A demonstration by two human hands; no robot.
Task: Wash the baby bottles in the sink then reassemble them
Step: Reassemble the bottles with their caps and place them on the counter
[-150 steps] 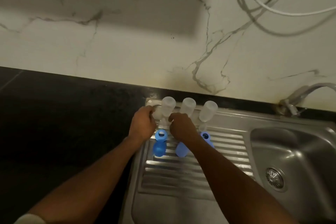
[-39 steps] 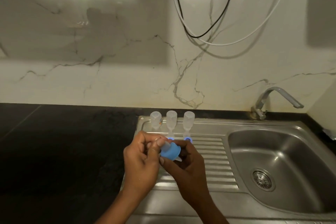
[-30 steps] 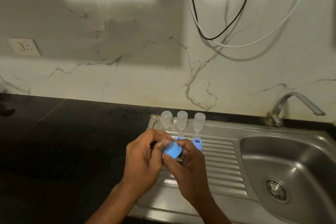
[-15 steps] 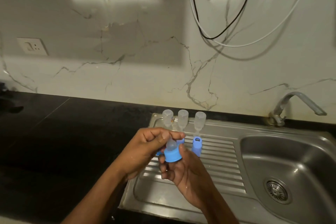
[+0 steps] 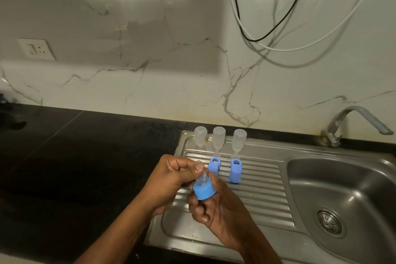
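Over the ribbed drainboard (image 5: 257,191) my right hand (image 5: 216,212) grips a blue screw ring (image 5: 204,192) from below. A clear nipple (image 5: 202,179) sticks up through the ring, and my left hand (image 5: 171,178) pinches its tip between thumb and fingers. Three clear bottles stand upside down at the back of the drainboard: left (image 5: 200,139), middle (image 5: 218,139), right (image 5: 239,141). Two blue caps (image 5: 214,167) (image 5: 235,171) stand in front of the middle and right bottles.
The steel sink basin (image 5: 342,195) with its drain (image 5: 329,224) lies to the right, the tap (image 5: 351,122) behind it. Black countertop (image 5: 75,167) spreads to the left. A wall socket (image 5: 36,49) and hanging cables (image 5: 278,28) are on the marble wall.
Both hands lifted the ring and nipple off the drainboard toward me. In the last second my left fingers shifted up onto the nipple's tip, and the ring turned upright in my right hand.
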